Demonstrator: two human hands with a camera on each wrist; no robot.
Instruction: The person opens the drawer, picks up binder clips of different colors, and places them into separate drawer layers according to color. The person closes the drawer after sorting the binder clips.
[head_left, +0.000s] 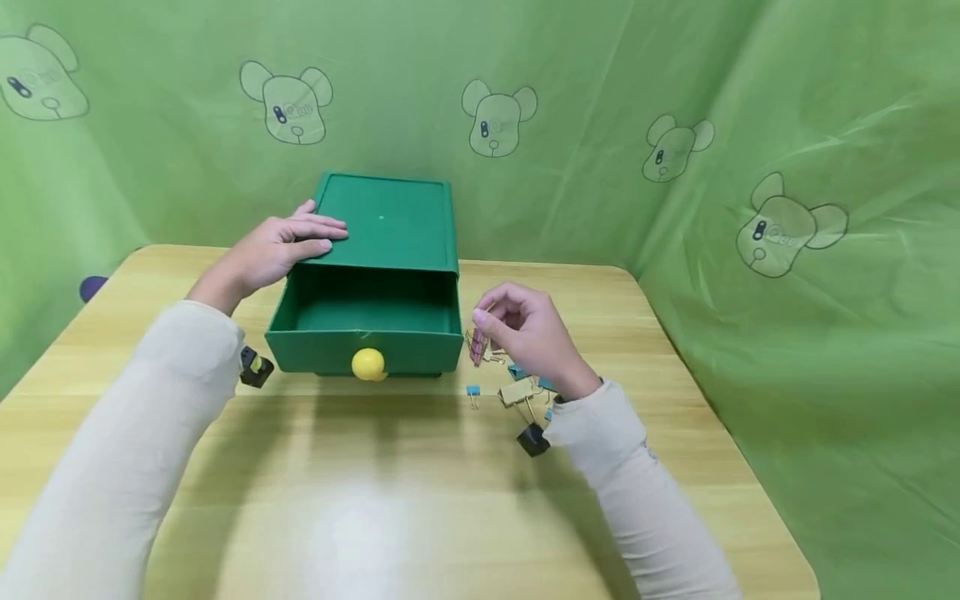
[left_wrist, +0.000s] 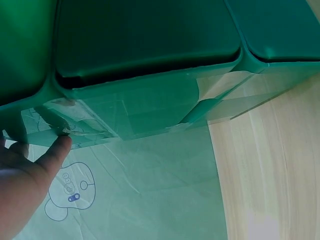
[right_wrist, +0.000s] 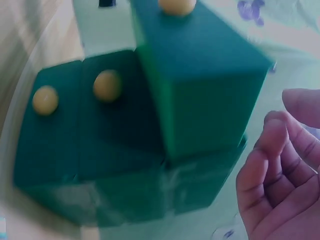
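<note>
A green drawer cabinet (head_left: 382,221) stands at the back of the table. Its top drawer (head_left: 315,352), with a yellow ball knob (head_left: 367,364), is pulled out, and the part inside that shows is bare. My left hand (head_left: 277,246) rests on the cabinet's top left edge, fingers stretched over the top. Right of the drawer, my right hand (head_left: 528,329) hovers above binder clips. In the right wrist view its fingers (right_wrist: 272,135) are loosely bent, with a gap to the thumb and nothing between. Just below the fingertips in the head view is a pink binder clip (head_left: 477,346).
A small blue binder clip (head_left: 472,390), a pale yellow one (head_left: 517,392) and a black one (head_left: 533,439) lie near the right wrist. Left of the drawer is another black clip (head_left: 256,368). Green curtain (head_left: 570,167) surrounds the wooden table (head_left: 420,508).
</note>
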